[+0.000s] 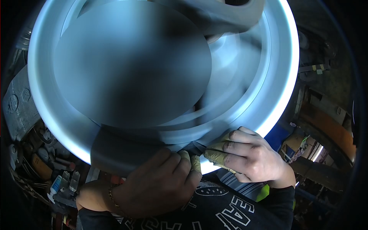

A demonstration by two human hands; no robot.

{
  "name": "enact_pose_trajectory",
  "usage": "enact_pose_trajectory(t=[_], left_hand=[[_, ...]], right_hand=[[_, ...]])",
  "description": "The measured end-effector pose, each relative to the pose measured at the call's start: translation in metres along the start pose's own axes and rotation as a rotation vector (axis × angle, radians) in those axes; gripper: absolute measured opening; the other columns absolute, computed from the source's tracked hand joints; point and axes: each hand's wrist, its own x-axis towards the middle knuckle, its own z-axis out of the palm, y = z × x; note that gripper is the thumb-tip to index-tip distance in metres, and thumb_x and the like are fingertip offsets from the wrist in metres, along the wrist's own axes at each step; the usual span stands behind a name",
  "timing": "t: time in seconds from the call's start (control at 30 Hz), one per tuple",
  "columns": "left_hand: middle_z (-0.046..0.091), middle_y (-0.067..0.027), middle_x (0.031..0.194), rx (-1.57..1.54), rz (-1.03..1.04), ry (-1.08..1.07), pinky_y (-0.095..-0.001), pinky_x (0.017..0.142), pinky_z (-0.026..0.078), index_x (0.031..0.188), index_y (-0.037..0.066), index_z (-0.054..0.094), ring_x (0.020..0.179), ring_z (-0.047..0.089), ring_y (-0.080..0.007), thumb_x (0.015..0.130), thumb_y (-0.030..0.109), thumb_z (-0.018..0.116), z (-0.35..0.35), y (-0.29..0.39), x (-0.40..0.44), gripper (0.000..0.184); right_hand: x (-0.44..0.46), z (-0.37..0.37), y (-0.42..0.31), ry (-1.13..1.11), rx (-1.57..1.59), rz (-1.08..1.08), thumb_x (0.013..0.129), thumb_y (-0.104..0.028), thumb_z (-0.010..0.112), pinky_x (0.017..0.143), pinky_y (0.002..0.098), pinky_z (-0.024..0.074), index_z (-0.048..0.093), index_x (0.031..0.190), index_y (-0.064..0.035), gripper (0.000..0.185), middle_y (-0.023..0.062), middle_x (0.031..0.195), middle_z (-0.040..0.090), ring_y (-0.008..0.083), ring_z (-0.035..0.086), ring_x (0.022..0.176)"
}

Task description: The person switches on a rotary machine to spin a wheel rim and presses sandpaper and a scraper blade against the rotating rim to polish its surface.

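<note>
A large white round rim (283, 88) curves in front of me, and both hands are at its near edge. My left hand (159, 184) is closed, with thumb and fingertips pinched at a small dark, thin, folded piece (195, 148). My right hand (251, 155) is also closed, its bent fingertips against the right end of that piece. Yellowish tape or finger covers wrap several fingertips. The piece's material is unclear, and the fingers hide part of it. A dark patch, apparently shadow, covers the rim beside my left hand.
A blurred grey disc (130, 65) sits over the rim's inside, with a curved grey part (237, 17) above it. Small bottles (74, 181) and clutter lie at lower left, beside a grey metal block (20, 103). A cardboard box (293, 147) and brown panels (326, 122) stand at right.
</note>
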Motion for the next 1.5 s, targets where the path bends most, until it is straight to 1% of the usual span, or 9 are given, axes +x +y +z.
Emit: enact_pose_trajectory(t=[0.13, 0.43, 0.67, 0.77, 0.97, 1.03, 1.17, 1.43, 1.5], left_hand=[[0.064, -0.016, 0.096, 0.01, -0.005, -0.01, -0.0362, 0.078, 0.053, 0.1, -0.002, 0.066, 0.085, 0.063, -0.0244, 0.081, 0.013, 0.064, -0.001, 0.001, 0.001, 0.025], [0.064, -0.0159, 0.097, 0.008, -0.006, -0.016, -0.0355, 0.076, 0.052, 0.099, -0.002, 0.067, 0.084, 0.062, -0.0236, 0.081, 0.013, 0.064, -0.001, 0.001, 0.001, 0.024], [0.065, -0.016, 0.097, 0.006, -0.006, -0.018, -0.0359, 0.078, 0.052, 0.1, -0.003, 0.067, 0.085, 0.062, -0.0235, 0.082, 0.013, 0.063, -0.001, 0.001, 0.001, 0.025], [0.065, -0.0158, 0.097, 0.013, -0.006, -0.029, -0.0358, 0.079, 0.052, 0.102, -0.003, 0.067, 0.085, 0.062, -0.0231, 0.083, 0.014, 0.062, -0.002, 0.001, 0.001, 0.026], [0.065, -0.0149, 0.097, 0.017, -0.002, -0.027, -0.0352, 0.079, 0.052, 0.104, -0.003, 0.067, 0.084, 0.062, -0.0224, 0.083, 0.014, 0.062, -0.002, 0.003, 0.0, 0.027], [0.065, -0.0147, 0.097, 0.012, -0.002, -0.029, -0.035, 0.079, 0.052, 0.104, -0.003, 0.068, 0.084, 0.062, -0.0223, 0.083, 0.014, 0.062, -0.002, 0.003, 0.0, 0.027], [0.065, -0.0152, 0.098, 0.009, 0.013, -0.015, -0.0353, 0.081, 0.053, 0.105, -0.003, 0.068, 0.085, 0.063, -0.0225, 0.083, 0.013, 0.061, -0.003, 0.004, 0.001, 0.028], [0.065, -0.0161, 0.099, -0.021, 0.026, 0.003, -0.0358, 0.082, 0.053, 0.106, -0.002, 0.067, 0.087, 0.065, -0.0239, 0.083, 0.013, 0.062, -0.004, 0.006, 0.0, 0.028], [0.065, -0.0163, 0.099, -0.048, 0.022, 0.013, -0.036, 0.082, 0.053, 0.106, -0.001, 0.067, 0.087, 0.065, -0.0239, 0.083, 0.013, 0.062, -0.004, 0.006, 0.0, 0.028]], right_hand=[[0.0, -0.002, 0.0, -0.028, 0.0, 0.006, 0.062, -0.011, 0.071, 0.079, 0.0352, 0.0506, 0.071, 0.08, -0.0023, 0.02, 0.0085, 0.091, 0.069, 0.022, 0.059, 0.086], [0.002, -0.003, -0.001, -0.008, 0.007, 0.006, 0.06, -0.01, 0.07, 0.079, 0.0354, 0.0508, 0.072, 0.081, -0.0021, 0.022, 0.0086, 0.093, 0.069, 0.0222, 0.059, 0.086], [0.002, -0.003, 0.0, -0.006, 0.0, -0.003, 0.059, -0.009, 0.071, 0.077, 0.0351, 0.0515, 0.071, 0.08, -0.0028, 0.022, 0.0084, 0.092, 0.069, 0.0221, 0.059, 0.086], [0.0, -0.002, -0.001, 0.007, 0.003, 0.005, 0.058, -0.01, 0.071, 0.079, 0.0353, 0.0512, 0.07, 0.079, -0.0031, 0.021, 0.0076, 0.089, 0.068, 0.0224, 0.059, 0.086], [-0.006, -0.007, -0.004, -0.045, -0.014, 0.029, 0.056, -0.014, 0.072, 0.082, 0.0365, 0.0486, 0.069, 0.079, -0.004, 0.026, 0.0052, 0.085, 0.063, 0.0226, 0.058, 0.089], [-0.006, -0.01, -0.006, -0.072, -0.016, 0.027, 0.055, -0.015, 0.072, 0.081, 0.036, 0.047, 0.069, 0.082, -0.0042, 0.029, 0.0045, 0.085, 0.062, 0.0224, 0.056, 0.088], [-0.009, -0.011, -0.008, -0.043, -0.007, 0.022, 0.056, -0.016, 0.071, 0.08, 0.0356, 0.0456, 0.07, 0.083, -0.004, 0.03, 0.0042, 0.085, 0.062, 0.022, 0.055, 0.087], [-0.011, -0.012, -0.017, 0.012, -0.072, -0.007, 0.061, -0.014, 0.069, 0.07, 0.0323, 0.0446, 0.069, 0.077, -0.0023, 0.02, 0.0059, 0.082, 0.061, 0.0208, 0.055, 0.081], [-0.011, -0.012, -0.018, 0.025, -0.088, -0.026, 0.061, -0.015, 0.068, 0.069, 0.0321, 0.0445, 0.068, 0.076, -0.0019, 0.02, 0.0062, 0.082, 0.061, 0.0208, 0.056, 0.081]])
